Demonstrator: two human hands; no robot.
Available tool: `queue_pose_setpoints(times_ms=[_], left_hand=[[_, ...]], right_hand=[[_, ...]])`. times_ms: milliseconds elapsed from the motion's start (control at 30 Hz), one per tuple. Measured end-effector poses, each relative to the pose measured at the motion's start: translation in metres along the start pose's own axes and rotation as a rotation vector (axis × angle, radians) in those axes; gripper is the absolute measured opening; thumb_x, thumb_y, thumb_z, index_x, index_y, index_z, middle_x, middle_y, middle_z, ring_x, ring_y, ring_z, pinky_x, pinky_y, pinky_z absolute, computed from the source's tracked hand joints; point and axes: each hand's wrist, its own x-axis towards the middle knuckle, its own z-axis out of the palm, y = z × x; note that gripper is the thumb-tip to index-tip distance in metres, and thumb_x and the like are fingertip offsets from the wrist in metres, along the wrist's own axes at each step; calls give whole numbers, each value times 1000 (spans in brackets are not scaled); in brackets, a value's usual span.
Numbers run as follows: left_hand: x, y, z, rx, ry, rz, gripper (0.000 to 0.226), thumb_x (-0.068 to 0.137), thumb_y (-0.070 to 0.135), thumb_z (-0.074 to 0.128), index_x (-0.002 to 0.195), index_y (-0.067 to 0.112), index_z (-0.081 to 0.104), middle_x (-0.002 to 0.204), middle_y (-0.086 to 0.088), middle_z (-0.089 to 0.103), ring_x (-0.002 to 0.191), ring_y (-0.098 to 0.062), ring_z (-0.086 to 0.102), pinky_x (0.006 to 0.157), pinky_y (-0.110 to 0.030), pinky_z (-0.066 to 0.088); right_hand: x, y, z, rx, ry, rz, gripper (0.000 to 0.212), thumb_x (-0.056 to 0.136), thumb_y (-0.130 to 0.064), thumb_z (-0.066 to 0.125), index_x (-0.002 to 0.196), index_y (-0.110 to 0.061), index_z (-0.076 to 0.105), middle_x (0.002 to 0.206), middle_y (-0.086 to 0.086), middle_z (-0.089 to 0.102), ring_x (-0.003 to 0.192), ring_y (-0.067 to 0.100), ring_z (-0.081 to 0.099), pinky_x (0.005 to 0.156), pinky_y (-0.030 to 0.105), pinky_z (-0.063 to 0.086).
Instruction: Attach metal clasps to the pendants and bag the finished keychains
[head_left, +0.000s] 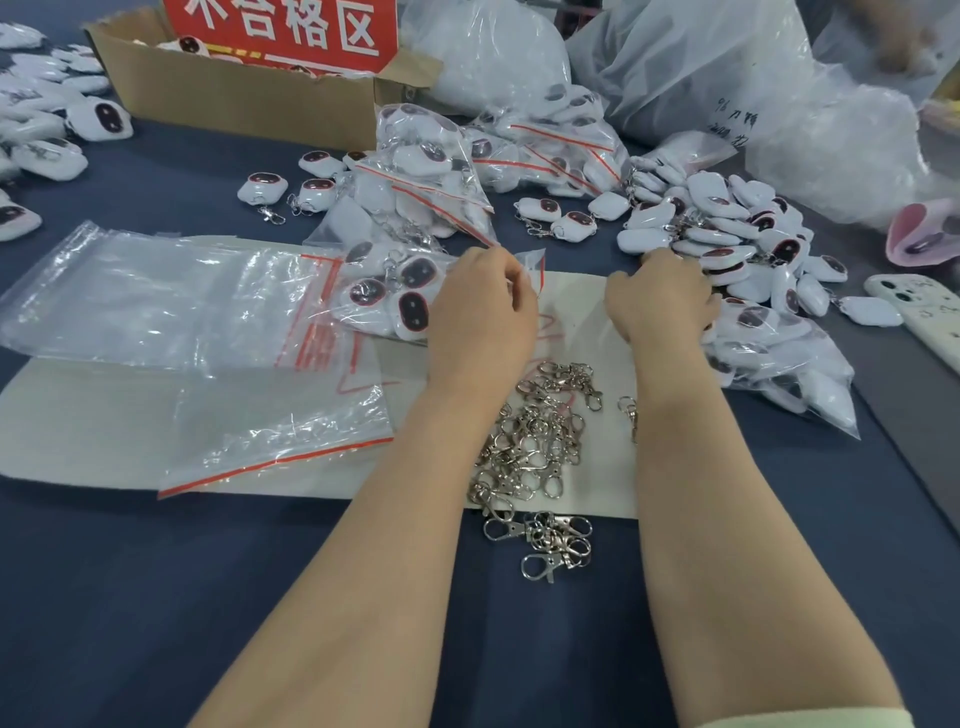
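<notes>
A heap of silver metal clasps (535, 457) lies on a pale sheet (597, 322) between my forearms. My left hand (480, 306) pinches the open mouth of a clear zip bag (395, 291) that holds several white pendants with dark oval faces. My right hand (662, 296) is curled at the edge of a loose pile of white pendants (727, 234); what its fingers hold is hidden. Filled zip bags (431, 171) are stacked behind my hands.
Empty zip bags with red strips (156, 306) lie at left. A cardboard box with a red sign (244, 88) stands at the back. Large plastic bags (701, 67) are at back right. A phone (919, 312) lies at right. More pendants (47, 140) sit far left.
</notes>
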Motion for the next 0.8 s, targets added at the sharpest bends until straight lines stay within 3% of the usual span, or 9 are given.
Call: queue_pose_setpoints(times_ms=[67, 233, 333, 467, 533, 600, 667, 733, 800], left_hand=[[0, 0, 1, 1, -5, 1, 15, 95, 17, 49, 94, 9, 62, 97, -3, 58, 91, -18, 55, 80, -33, 44], [-2, 2, 0, 0, -16, -20, 15, 95, 18, 49, 93, 10, 61, 98, -4, 58, 91, -19, 55, 82, -34, 44], [-1, 2, 0, 0, -15, -15, 15, 95, 18, 49, 93, 10, 61, 98, -4, 58, 91, -19, 55, 81, -33, 43], [-2, 2, 1, 3, -20, -22, 15, 95, 18, 48, 94, 10, 61, 100, -4, 59, 92, -19, 55, 82, -34, 42], [-1, 2, 1, 8, -21, -23, 16, 96, 18, 48, 95, 10, 61, 100, -4, 59, 91, -19, 55, 81, -32, 42], [-1, 2, 1, 16, -20, -21, 15, 96, 18, 49, 95, 9, 61, 101, -4, 59, 91, -19, 55, 80, -32, 41], [-1, 1, 1, 13, -16, -18, 15, 95, 18, 49, 95, 9, 61, 101, -5, 59, 92, -20, 55, 81, -33, 42], [-1, 1, 1, 3, -14, -15, 15, 95, 17, 49, 96, 9, 61, 101, -5, 59, 93, -21, 56, 82, -35, 42], [-1, 2, 1, 0, -13, -13, 15, 95, 17, 49, 95, 9, 62, 100, -5, 59, 92, -20, 55, 81, -35, 43]], right_hand=[[-1, -1, 1, 65, 53, -50, 39, 93, -19, 47, 131, -12, 49, 140, 13, 45, 133, 33, 37, 115, 48, 18], [-1, 1, 5, 20, 4, -48, 45, 92, -14, 49, 136, -12, 41, 145, 19, 34, 132, 37, 32, 111, 42, 24], [2, 4, 6, 26, 38, -38, 42, 92, -10, 48, 133, -11, 41, 140, 16, 45, 130, 36, 35, 106, 42, 26], [-2, -3, 1, 218, 199, -63, 32, 94, -12, 46, 126, -17, 49, 121, 7, 60, 119, 27, 48, 106, 39, 25], [-2, -11, -6, 391, 280, -135, 27, 96, -17, 45, 123, -15, 52, 107, 3, 62, 104, 23, 54, 102, 35, 36], [-6, -21, -15, 715, 192, -220, 22, 95, -16, 50, 117, -13, 51, 99, 1, 59, 91, 21, 57, 86, 31, 47], [-10, -29, -19, 1025, -5, -212, 23, 92, -14, 57, 111, -14, 43, 100, 4, 58, 79, 19, 65, 68, 26, 55], [-11, -34, -18, 1079, -139, -183, 25, 89, -15, 64, 103, -12, 43, 89, 2, 57, 56, 8, 62, 57, 20, 52], [-10, -35, -13, 1000, -195, -166, 15, 86, -16, 68, 87, -13, 54, 71, -2, 56, 49, 5, 54, 58, 20, 47]])
